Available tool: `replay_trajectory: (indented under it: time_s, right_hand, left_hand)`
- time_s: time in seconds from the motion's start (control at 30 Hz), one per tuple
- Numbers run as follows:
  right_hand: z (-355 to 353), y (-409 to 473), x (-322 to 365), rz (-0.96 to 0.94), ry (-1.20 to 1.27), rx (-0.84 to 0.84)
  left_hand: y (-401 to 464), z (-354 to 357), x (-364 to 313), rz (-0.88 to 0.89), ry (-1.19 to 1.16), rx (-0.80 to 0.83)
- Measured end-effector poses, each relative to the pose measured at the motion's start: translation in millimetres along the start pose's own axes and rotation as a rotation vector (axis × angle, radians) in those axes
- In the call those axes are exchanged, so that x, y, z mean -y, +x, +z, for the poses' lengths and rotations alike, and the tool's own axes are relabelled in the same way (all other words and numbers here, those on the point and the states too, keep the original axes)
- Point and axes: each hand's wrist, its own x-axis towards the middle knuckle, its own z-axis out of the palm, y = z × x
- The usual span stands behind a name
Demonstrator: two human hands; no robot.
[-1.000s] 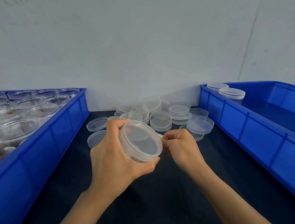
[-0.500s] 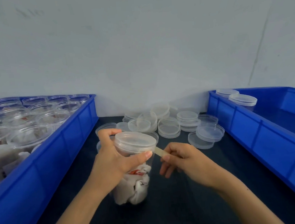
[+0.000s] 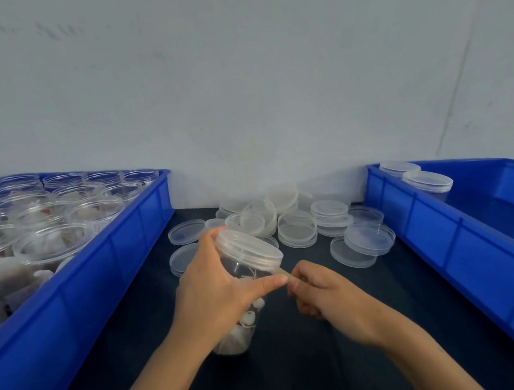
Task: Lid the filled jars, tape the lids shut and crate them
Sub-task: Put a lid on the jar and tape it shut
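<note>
Dark, matte table surface (image 3: 339,357) runs from 6 o'clock up to a pale, smooth wall (image 3: 240,73) at 12 o'clock. Left crate (image 3: 123,236), rigid blue plastic with ribbed walls, occupies 9 o'clock and is packed with open clear round jars (image 3: 56,241) holding white, crumpled-looking contents. Right crate (image 3: 437,236), same moulded blue plastic, occupies 3 o'clock; two lidded jars (image 3: 427,181) stand at its far corner. Loose lids (image 3: 298,228), translucent shallow discs, lie stacked and scattered at 12 o'clock of the hands, on the table between the crates.

Held jar (image 3: 244,328), a clear cylinder with white contents, sits at centre, tilted toward 2 o'clock, its ribbed translucent lid (image 3: 247,248) fitted. Left hand (image 3: 214,293) wraps the jar body, thumb pressed beneath the lid rim. Right hand (image 3: 321,291), at 3 o'clock of the jar, pinches a narrow tan tape strip (image 3: 285,272) between thumb and curled fingers; the strip's far end meets the lid edge.
</note>
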Motion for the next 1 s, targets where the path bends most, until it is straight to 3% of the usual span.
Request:
replay_trajectory:
  time_s: [0.37, 0.73, 1.0]
  right_hand:
    - [0, -1, 8, 0.033, -0.033, -0.11]
    - [16, -4, 20, 0.087, -0.323, -0.376]
    - [18, -5, 22, 0.149, -0.407, -0.429]
  left_hand:
    - [-5, 3, -4, 0.082, 0.099, -0.105]
    - [-14, 3, -16, 0.323, 0.303, -0.248]
    - [-15, 7, -21, 0.398, 0.471, -0.264]
